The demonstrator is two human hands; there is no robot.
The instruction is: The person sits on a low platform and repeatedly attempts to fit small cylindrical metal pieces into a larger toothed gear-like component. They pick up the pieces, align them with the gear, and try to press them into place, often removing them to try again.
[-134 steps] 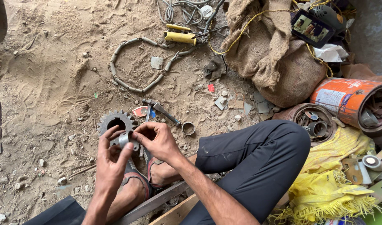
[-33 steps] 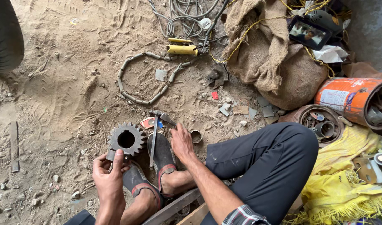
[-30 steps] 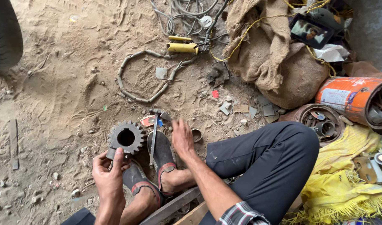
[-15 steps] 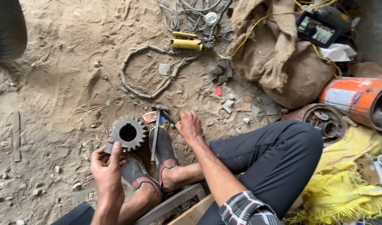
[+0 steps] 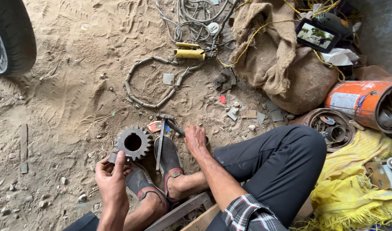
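left hand (image 5: 111, 173) grip pinches gear (image 5: 133, 142); right hand (image 5: 195, 139) spread beside hammer (image 5: 162, 131), chain (image 5: 151, 81) beyond.

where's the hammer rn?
Head view, centre: the hammer lies on the sandy ground, handle over the sandal toe, between the gear and the right hand.

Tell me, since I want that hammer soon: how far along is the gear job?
Done: the toothed gear lies free on the sand beside the sandals. In hand: the left hand holds a small metal piece at its rim; the right hand rests by the hammer, fingers down, gripping nothing. Left: apparently fitting that piece; the hammer lies unused.
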